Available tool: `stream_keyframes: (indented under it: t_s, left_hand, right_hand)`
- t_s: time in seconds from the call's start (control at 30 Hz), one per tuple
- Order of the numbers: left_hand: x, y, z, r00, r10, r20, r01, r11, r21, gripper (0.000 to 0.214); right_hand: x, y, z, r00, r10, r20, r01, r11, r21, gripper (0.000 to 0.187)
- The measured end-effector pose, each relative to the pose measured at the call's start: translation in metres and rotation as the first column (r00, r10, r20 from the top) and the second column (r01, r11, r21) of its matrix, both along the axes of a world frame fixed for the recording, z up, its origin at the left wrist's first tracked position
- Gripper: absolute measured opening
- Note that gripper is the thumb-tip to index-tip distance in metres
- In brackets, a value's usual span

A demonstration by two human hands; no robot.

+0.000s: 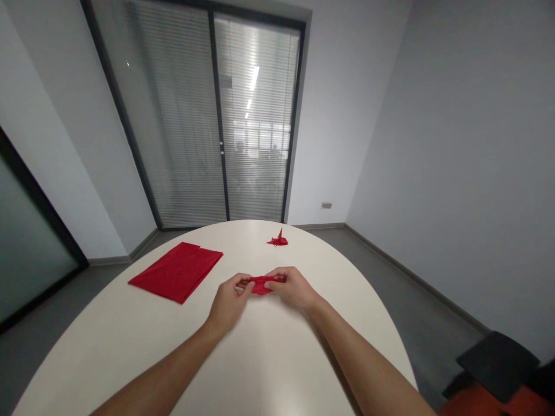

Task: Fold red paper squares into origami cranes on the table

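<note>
A small folded piece of red paper is pinched between my two hands, just above the middle of the table. My left hand grips its left end between thumb and fingers. On the other end, my right hand presses its thumb over the paper with fingers behind. Parts of the paper are hidden by the fingers. Beyond my right hand stands a red origami crane. A stack of red paper sheets lies flat to the left of my left hand.
The round white table curves away on both sides. At the lower right, close to the table, is a black and orange object, partly cut off. Behind the table are a glass partition with blinds and grey walls.
</note>
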State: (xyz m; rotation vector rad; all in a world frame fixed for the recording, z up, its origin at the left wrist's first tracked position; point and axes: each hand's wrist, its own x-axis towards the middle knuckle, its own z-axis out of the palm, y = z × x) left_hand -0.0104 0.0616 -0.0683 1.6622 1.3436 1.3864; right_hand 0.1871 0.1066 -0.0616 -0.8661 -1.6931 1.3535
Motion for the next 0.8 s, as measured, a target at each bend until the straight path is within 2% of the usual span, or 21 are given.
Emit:
stream_keyframes:
  t_s: [0.3,0.57,0.73,0.8]
  left_hand:
    - [-0.004,0.004,-0.004,0.998,0.069,-0.012,-0.069,0.997,0.028,0.021]
    - [-0.004,0.007,-0.006,0.995,0.102,0.009,-0.103,0.994,0.046,0.023]
    - [-0.01,0.009,-0.007,0.984,0.173,0.035,-0.175,0.983,0.06,0.024]
    - [-0.012,0.009,-0.007,0.978,0.201,0.05,-0.204,0.977,0.063,0.024]
  right_hand:
    - [0.01,0.007,0.004,0.997,-0.07,-0.029,0.067,0.994,-0.082,0.053]
    - [0.018,0.011,0.006,0.994,-0.101,-0.035,0.098,0.992,-0.078,0.054]
    - [0.012,0.01,0.005,0.963,-0.262,-0.066,0.26,0.965,-0.041,0.052]
    - [0.005,0.008,0.003,0.961,-0.275,-0.038,0.273,0.961,-0.054,0.05]
